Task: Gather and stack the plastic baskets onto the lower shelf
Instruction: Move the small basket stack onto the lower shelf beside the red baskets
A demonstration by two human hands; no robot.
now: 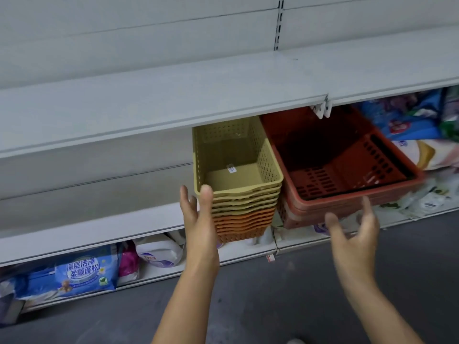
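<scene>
A tall stack of perforated baskets (pixel 244 202), yellow on top and orange below, stands at the front of the lower shelf (pixel 99 229). Right beside it sits a stack of wide red baskets (pixel 330 155), tilted and overhanging the shelf edge. My left hand (pixel 198 214) is against the front left corner of the yellow stack, thumb on the rim, fingers spread. Just below the red stack's front rim my right hand (pixel 355 232) hovers with fingers apart, not touching it. A small label lies inside the top yellow basket.
An empty grey shelf (pixel 149 95) overhangs the baskets from above. Detergent bags (pixel 84 274) fill the bottom shelf at floor level, and more bags (pixel 417 125) lie to the right of the red baskets. Dark grey floor (pixel 273 294) lies beneath my arms.
</scene>
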